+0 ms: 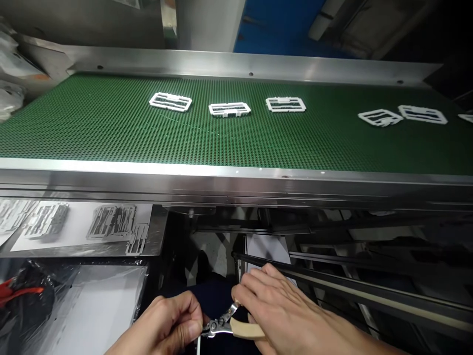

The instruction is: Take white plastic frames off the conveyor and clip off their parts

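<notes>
At the bottom centre, my right hand [284, 308] is wrapped round a pair of nippers [219, 326] with cream handles, their jaws pointing left. My left hand [172, 320] is closed in a pinch right at the jaw tips. Below its fingertips shows a thin strip of a white plastic part [198, 346]; the rest of it is hidden by my hand and the picture's edge. Whether the jaws touch the part I cannot tell.
Several white plastic frames [170, 101] lie spread along a green conveyor belt [185, 143] with a metal rail. Stacked frames [113, 221] rest on paper on a metal shelf [157, 231] at left. Below it are a plastic-wrapped white stack [99, 301] and a red-handled tool [18, 292].
</notes>
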### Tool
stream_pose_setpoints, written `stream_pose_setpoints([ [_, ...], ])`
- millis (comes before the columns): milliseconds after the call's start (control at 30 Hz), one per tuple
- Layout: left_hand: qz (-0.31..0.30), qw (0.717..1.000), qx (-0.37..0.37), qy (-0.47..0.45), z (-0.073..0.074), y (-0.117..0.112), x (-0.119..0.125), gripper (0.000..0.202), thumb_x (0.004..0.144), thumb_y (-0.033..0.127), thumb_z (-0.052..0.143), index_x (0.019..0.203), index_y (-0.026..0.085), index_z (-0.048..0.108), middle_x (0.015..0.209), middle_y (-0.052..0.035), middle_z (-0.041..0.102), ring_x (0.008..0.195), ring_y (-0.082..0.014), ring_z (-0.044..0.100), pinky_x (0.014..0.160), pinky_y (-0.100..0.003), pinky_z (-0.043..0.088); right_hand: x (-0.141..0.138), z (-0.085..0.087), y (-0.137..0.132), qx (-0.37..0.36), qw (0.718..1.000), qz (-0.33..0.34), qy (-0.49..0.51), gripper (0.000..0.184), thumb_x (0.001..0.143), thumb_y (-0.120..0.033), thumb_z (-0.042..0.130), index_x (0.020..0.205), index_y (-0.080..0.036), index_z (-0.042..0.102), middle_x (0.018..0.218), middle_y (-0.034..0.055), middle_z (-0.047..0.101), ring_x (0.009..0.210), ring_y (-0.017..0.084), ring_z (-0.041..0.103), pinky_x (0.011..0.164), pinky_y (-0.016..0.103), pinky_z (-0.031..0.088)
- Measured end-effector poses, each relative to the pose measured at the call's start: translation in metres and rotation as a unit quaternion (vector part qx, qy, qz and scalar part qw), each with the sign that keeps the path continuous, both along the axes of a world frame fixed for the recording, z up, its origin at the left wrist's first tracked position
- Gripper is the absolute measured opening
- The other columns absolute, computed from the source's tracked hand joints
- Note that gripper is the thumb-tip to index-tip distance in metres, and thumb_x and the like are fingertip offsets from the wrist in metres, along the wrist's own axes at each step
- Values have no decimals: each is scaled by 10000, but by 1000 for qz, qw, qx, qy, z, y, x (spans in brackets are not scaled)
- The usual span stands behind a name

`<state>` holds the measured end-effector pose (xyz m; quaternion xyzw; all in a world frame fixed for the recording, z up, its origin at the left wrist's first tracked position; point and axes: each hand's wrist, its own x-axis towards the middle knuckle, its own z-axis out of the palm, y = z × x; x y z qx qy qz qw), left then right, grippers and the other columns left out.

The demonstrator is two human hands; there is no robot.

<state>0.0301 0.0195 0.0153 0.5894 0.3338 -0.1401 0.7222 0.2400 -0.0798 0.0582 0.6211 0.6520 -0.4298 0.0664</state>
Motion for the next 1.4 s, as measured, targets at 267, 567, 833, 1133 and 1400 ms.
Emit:
stream_pose_setpoints([
  [267,-3,1000,-29,-9,2,5,0,324,853,533,436,728,234,428,680,49,394,654,-158,332,598,-257,289,0,3,3,-14,1000,19,-17,519,732,-184,533,1251,-174,530,1248,123,557,1258,279,437,1156,486,174],
  [567,-47,998,-44,-9,4,10,4,312,867,501,440,724,226,405,683,54,350,656,-158,296,586,-297,239,-1,1,-6,114,986,96,-69,463,815,-238,515,1262,-117,533,1280,171,583,1221,329,509,1083,506,347],
  [833,-25,998,-54,-2,0,5,3,321,857,514,450,716,227,419,685,51,356,664,-164,304,593,-303,235,-6,-1,-1,245,952,138,-119,201,728,-192,584,928,-186,601,866,62,674,831,247,641,858,388,468],
  [1133,274,941,-182,-80,-41,-36,-10,579,572,486,843,1059,253,634,1064,-83,690,1096,-295,573,889,-343,402,5,-20,12,1,995,-60,-85,151,860,-308,474,736,-229,506,646,-3,593,575,179,551,512,276,291],
  [1400,399,813,-412,-102,-77,-55,-11,485,741,565,664,1017,173,744,849,-113,754,670,-225,678,646,-323,534,2,-31,2,88,994,-63,-10,169,844,-270,520,1010,-239,520,941,11,564,889,197,501,834,368,357],
])
